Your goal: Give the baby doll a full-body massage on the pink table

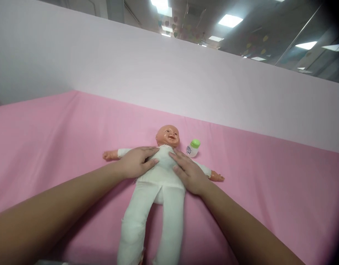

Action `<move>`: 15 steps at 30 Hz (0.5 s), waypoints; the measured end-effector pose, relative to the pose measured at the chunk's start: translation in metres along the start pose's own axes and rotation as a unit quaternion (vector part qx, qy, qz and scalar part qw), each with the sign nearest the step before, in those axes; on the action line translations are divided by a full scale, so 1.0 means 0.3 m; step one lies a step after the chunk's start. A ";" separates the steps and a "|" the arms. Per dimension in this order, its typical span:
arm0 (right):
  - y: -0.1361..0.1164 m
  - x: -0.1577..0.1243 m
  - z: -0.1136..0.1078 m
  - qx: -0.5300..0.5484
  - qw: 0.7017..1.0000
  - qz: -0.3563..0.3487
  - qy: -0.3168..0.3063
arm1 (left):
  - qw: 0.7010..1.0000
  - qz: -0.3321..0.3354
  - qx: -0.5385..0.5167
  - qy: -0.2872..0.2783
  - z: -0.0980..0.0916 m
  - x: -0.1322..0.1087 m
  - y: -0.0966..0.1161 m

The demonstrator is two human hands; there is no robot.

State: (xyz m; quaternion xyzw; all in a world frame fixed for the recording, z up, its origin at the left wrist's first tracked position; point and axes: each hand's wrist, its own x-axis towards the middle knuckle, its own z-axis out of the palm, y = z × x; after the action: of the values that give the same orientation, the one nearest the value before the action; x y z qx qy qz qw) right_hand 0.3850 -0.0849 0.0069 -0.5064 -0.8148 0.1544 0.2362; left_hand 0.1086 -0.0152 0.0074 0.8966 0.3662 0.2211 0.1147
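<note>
A baby doll (162,180) with a white cloth body and a hard plastic head lies on its back, arms spread sideways. My left hand (138,161) rests open on the left side of its chest, fingers stretched toward the shoulder. On the chest's other side lies my right hand (190,171), also open, with fingers extended. Neither hand grips anything. Close to the doll's head, on the right, a small clear bottle (193,148) with a green cap stands slightly tilted in view. The doll's feet are mostly cut off by the lower edge.
A pink sheet (257,184) covers the surface under the doll, with some creases. Behind it rises a white wall or partition (158,77). Above that, glass panes (249,40) show ceiling lights.
</note>
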 end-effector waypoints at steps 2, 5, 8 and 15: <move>-0.003 0.004 -0.005 -0.016 0.998 0.046 0.033 | 0.999 0.030 0.007 0.041 0.000 -0.005 0.013; -0.018 0.008 -0.011 -0.060 0.989 0.120 0.056 | 0.984 0.140 -0.028 0.102 -0.010 -0.022 0.059; -0.031 0.012 -0.012 -0.090 0.982 0.157 0.050 | 0.957 0.248 -0.132 0.079 -0.033 -0.054 0.142; -0.027 0.022 0.001 -0.085 0.985 0.140 0.051 | 0.940 0.263 -0.155 -0.153 -0.069 -0.080 0.241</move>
State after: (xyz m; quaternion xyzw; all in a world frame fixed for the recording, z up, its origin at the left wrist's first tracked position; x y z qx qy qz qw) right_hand 0.3762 -0.0826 0.0120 -0.6411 -0.7328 0.0901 0.2093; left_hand 0.1272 -0.0821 0.0448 0.9551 0.0562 0.1576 0.2444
